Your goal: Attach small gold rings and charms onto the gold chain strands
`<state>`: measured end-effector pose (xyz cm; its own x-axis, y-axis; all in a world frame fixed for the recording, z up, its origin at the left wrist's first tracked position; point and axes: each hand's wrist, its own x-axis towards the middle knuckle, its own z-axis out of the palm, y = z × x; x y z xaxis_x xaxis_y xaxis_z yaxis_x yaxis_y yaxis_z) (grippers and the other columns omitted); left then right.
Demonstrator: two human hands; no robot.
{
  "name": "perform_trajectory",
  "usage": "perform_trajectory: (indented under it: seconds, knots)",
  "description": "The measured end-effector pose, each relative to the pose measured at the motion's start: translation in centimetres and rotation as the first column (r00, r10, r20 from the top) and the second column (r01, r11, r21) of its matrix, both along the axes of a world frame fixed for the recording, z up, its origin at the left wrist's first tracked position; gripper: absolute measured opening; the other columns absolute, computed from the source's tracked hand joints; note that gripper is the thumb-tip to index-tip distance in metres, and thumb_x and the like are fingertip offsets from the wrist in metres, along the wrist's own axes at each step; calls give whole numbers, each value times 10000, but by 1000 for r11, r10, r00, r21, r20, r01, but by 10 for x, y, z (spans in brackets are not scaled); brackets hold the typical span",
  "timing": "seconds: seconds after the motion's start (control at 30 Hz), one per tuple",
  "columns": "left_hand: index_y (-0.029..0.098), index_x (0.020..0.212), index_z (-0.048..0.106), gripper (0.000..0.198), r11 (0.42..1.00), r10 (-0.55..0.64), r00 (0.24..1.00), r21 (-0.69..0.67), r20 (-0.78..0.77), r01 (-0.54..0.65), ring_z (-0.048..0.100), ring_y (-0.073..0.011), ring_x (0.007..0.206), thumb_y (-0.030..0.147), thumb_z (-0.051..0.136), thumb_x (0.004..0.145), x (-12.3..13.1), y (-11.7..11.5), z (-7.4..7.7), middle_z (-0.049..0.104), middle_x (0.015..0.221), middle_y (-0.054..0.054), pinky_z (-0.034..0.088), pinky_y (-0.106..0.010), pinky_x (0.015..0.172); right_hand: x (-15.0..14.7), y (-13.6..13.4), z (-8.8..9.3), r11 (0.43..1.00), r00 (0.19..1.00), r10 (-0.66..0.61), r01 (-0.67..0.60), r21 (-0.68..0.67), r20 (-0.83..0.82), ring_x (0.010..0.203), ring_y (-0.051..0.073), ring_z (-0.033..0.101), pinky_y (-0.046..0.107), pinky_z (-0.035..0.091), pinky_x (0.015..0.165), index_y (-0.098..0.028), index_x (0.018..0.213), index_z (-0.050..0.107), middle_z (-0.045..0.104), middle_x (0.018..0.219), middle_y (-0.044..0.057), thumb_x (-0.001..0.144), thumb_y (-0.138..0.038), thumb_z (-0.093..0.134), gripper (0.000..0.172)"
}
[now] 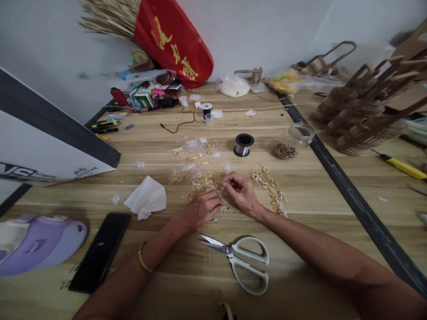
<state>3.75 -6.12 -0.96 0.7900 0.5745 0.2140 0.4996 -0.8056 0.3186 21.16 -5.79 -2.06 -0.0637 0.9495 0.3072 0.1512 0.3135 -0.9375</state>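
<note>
My left hand (203, 207) rests palm down at the near edge of a loose pile of gold beads (205, 181), its fingers curled together. What its fingertips hold, if anything, is hidden. Beside it my right hand (242, 192) is closed in a pinch over the right side of the pile; anything between thumb and forefinger is too small to make out. A small ring (223, 209) lies between the hands. To the right is a bunch of gold and silver beaded strands (271, 189). White-handled scissors (247, 262) lie partly open on the near side.
A wire spool (243, 145) stands behind the hands, with a jar of coloured beads (285, 151) to its right. At left are a white tissue (147, 198), a black phone (100, 253) and a large box (60, 142). Small woven baskets (353, 115) crowd the far right.
</note>
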Motion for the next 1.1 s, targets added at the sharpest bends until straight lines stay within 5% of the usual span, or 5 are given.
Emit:
perform_trajectory:
  seconds: [0.2, 0.67, 1.1]
  knots:
    - [150, 822, 653, 176, 1000, -9, 997, -7, 73, 9, 566, -149, 785, 184, 492, 884, -1, 2, 0, 643, 813, -50, 456, -276, 770, 0, 0, 2, 1000, 1000, 19, -18, -8, 20, 633, 127, 504, 239, 413, 550, -172, 760, 570, 551, 689, 12, 835, -303, 550, 152]
    - [163, 848, 624, 194, 979, -95, 995, 178, -42, 101, 541, -180, 860, 224, 450, 908, -1, -4, -8, 582, 816, -54, 435, -310, 803, 0, -1, 0, 999, 999, 28, -28, -15, 32, 637, 123, 507, 235, 413, 559, -164, 768, 579, 549, 694, 7, 829, -281, 561, 133]
    - [160, 828, 677, 160, 993, -32, 994, -112, 105, 44, 583, -150, 779, 177, 522, 863, -5, 5, 3, 650, 794, -51, 452, -269, 750, -1, 0, -2, 999, 1000, 26, -25, -25, 9, 639, 125, 519, 235, 422, 555, -172, 762, 582, 562, 704, 12, 820, -296, 572, 137]
